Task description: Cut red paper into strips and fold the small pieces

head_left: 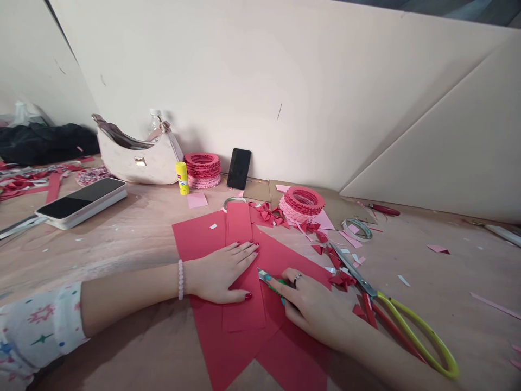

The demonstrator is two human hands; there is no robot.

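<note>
Head view: left hand (217,273) flattens red paper (199,239), right hand (309,307) grips green cutter (271,284).

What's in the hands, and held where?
The right hand grips a green-handled craft knife by its handle, tip at the red paper. The left hand holds nothing, lying flat on the paper.

Pale tan wooden work surface (427,288): flat red paper sheet (193,236) at centre, yellow-handled steel scissors (401,315) at 4 o'clock, white-cased smartphone (81,203) at 10 o'clock, yellow glue stick (182,178) at 12 o'clock.
</note>
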